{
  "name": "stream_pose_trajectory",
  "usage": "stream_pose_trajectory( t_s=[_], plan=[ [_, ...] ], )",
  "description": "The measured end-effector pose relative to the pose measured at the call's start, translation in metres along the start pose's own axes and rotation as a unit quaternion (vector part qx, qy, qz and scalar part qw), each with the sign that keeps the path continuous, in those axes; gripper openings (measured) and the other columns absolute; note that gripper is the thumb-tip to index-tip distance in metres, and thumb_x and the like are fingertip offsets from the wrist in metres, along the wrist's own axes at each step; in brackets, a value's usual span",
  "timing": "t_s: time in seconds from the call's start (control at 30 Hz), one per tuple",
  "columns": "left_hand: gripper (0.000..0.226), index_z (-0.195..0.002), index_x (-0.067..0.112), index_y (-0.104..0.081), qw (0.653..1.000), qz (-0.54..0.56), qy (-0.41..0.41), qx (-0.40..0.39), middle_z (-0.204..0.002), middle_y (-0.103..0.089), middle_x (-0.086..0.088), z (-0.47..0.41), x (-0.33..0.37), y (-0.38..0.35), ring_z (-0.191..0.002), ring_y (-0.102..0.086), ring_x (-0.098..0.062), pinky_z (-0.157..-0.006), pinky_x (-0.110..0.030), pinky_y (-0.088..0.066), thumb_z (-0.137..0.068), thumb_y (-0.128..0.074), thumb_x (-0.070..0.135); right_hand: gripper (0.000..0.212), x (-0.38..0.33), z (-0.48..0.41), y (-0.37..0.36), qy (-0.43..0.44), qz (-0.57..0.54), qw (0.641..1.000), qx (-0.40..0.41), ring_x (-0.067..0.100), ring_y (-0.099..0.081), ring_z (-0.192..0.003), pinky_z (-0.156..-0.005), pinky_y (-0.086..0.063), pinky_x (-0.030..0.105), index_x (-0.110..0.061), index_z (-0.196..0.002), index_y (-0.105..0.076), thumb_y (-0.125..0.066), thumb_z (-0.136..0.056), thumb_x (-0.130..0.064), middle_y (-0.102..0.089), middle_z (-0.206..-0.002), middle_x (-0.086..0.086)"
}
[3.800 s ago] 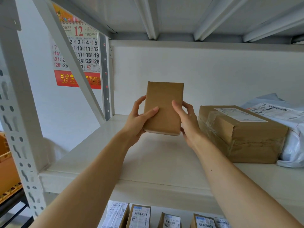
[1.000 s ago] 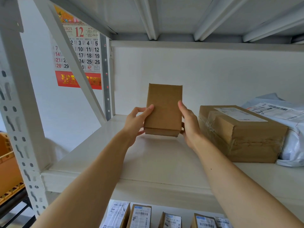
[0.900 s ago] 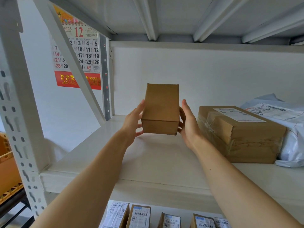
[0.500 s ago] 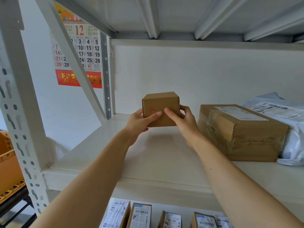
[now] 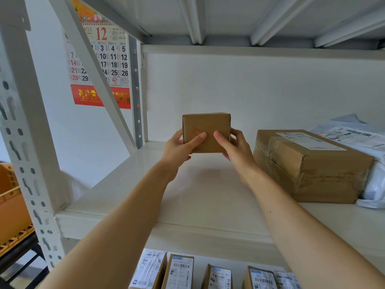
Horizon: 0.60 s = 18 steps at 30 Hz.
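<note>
A small plain brown cardboard box (image 5: 206, 127) is held up between both hands above the white shelf board (image 5: 200, 197). My left hand (image 5: 180, 148) grips its left side, thumb across the front face. My right hand (image 5: 234, 148) grips the right side, thumb on the front and fingers wrapped behind. The box shows its small square end face toward me, with a faint red mark near the left thumb. It hangs clear of the shelf surface.
A larger taped cardboard parcel (image 5: 312, 163) with a label lies on the shelf to the right, with a white plastic mail bag (image 5: 366, 147) behind it. Several labelled parcels (image 5: 181, 272) stand on the shelf below. A slanted metal brace (image 5: 93, 65) and a wall calendar (image 5: 104, 65) are at left.
The box has been turned from standing tall with its long face toward me to showing its small end face. Both hands shifted their grip and thumbs came round to the front.
</note>
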<state>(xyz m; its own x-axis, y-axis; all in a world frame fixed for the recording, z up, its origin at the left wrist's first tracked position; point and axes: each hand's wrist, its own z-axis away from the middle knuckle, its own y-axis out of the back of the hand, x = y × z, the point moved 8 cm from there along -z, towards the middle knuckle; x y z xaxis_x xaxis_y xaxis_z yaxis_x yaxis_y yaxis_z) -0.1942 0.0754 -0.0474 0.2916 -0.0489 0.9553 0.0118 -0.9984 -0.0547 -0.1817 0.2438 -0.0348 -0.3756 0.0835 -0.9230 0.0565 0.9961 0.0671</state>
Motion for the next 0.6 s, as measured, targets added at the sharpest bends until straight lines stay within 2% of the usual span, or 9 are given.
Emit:
stream_pose_trajectory(
  t_s=[0.1,0.2,0.27,0.33,0.37,0.43,0.5,0.57,0.6],
  plan=[
    [0.064,-0.134,0.017,-0.050,0.999,0.039,0.014,0.024,-0.112,-0.066,-0.004,-0.001,-0.001,0.004,-0.095,-0.060,-0.018,-0.081,-0.030,-0.048,-0.082,-0.077,0.044,0.075,-0.002,0.002,-0.003,-0.009,0.031,0.999,-0.026,0.004,-0.053,-0.117,-0.105,-0.040,0.029,-0.037,-0.143,-0.040,-0.074,-0.077,-0.048,-0.056,-0.125,-0.017],
    [0.053,-0.126,0.020,-0.055,0.998,0.055,0.015,0.014,-0.112,-0.063,-0.003,0.001,0.001,0.004,-0.096,-0.057,-0.020,-0.083,-0.033,-0.048,-0.085,-0.073,0.047,0.072,-0.007,0.005,-0.002,0.012,0.069,0.997,-0.042,-0.004,-0.051,-0.106,-0.094,-0.039,0.018,-0.048,-0.132,-0.039,-0.081,-0.079,-0.025,-0.053,-0.108,-0.029],
    [0.037,-0.114,0.028,-0.059,0.999,0.035,0.007,-0.002,-0.109,-0.062,0.000,0.001,0.004,0.003,-0.098,-0.056,-0.021,-0.091,-0.038,-0.049,-0.086,-0.070,0.049,0.081,-0.009,0.004,0.006,0.033,0.087,0.996,-0.012,-0.003,-0.051,-0.098,-0.089,-0.040,0.019,-0.038,-0.146,-0.036,-0.081,-0.081,-0.019,-0.055,-0.113,-0.018],
    [0.025,-0.108,0.038,-0.059,1.000,0.002,-0.007,-0.022,-0.107,-0.063,0.003,0.001,0.005,-0.002,-0.098,-0.057,-0.018,-0.095,-0.039,-0.048,-0.087,-0.071,0.044,0.079,-0.010,0.002,0.012,0.044,0.095,0.994,0.024,0.005,-0.055,-0.099,-0.088,-0.044,0.023,-0.031,-0.151,-0.035,-0.078,-0.084,-0.027,-0.056,-0.126,-0.005],
    [0.026,-0.107,0.043,-0.058,0.999,-0.013,-0.016,-0.028,-0.107,-0.063,0.005,0.001,0.006,-0.004,-0.099,-0.058,-0.016,-0.093,-0.037,-0.048,-0.086,-0.073,0.042,0.077,-0.009,0.001,0.015,0.042,0.101,0.993,0.042,0.012,-0.055,-0.107,-0.092,-0.046,0.027,-0.032,-0.151,-0.036,-0.076,-0.085,-0.034,-0.055,-0.131,0.000],
    [0.036,-0.111,0.046,-0.056,0.998,-0.042,-0.025,-0.028,-0.112,-0.064,0.004,0.000,0.005,-0.006,-0.106,-0.059,-0.012,-0.092,-0.033,-0.048,-0.083,-0.078,0.039,0.072,-0.005,-0.001,0.020,0.029,0.098,0.993,0.065,0.022,-0.050,-0.124,-0.105,-0.045,0.041,-0.037,-0.145,-0.039,-0.074,-0.083,-0.049,-0.051,-0.137,0.003],
    [0.049,-0.123,0.044,-0.054,0.997,-0.069,-0.034,-0.023,-0.125,-0.059,0.002,0.000,0.005,-0.006,-0.116,-0.056,-0.018,-0.100,-0.037,-0.046,-0.081,-0.079,0.040,0.070,-0.003,-0.001,0.021,0.018,0.079,0.994,0.074,0.023,-0.048,-0.130,-0.108,-0.043,0.047,-0.043,-0.134,-0.043,-0.072,-0.074,-0.066,-0.050,-0.139,0.002],
    [0.062,-0.135,0.044,-0.047,0.995,-0.090,-0.042,-0.024,-0.137,-0.048,0.005,0.000,0.006,-0.006,-0.125,-0.048,-0.019,-0.104,-0.036,-0.043,-0.081,-0.078,0.043,0.071,-0.001,-0.003,0.022,0.005,0.033,0.997,0.073,0.020,-0.054,-0.125,-0.102,-0.049,0.043,-0.040,-0.125,-0.046,-0.067,-0.067,-0.076,-0.055,-0.136,0.001],
    [0.065,-0.138,0.045,-0.043,0.995,-0.087,-0.048,-0.028,-0.135,-0.046,0.010,0.002,0.009,-0.008,-0.122,-0.048,-0.012,-0.100,-0.029,-0.044,-0.082,-0.077,0.042,0.067,-0.001,-0.004,0.021,0.000,0.014,0.998,0.069,0.016,-0.059,-0.118,-0.093,-0.052,0.035,-0.034,-0.124,-0.047,-0.066,-0.073,-0.073,-0.059,-0.131,0.001]
  ],
)
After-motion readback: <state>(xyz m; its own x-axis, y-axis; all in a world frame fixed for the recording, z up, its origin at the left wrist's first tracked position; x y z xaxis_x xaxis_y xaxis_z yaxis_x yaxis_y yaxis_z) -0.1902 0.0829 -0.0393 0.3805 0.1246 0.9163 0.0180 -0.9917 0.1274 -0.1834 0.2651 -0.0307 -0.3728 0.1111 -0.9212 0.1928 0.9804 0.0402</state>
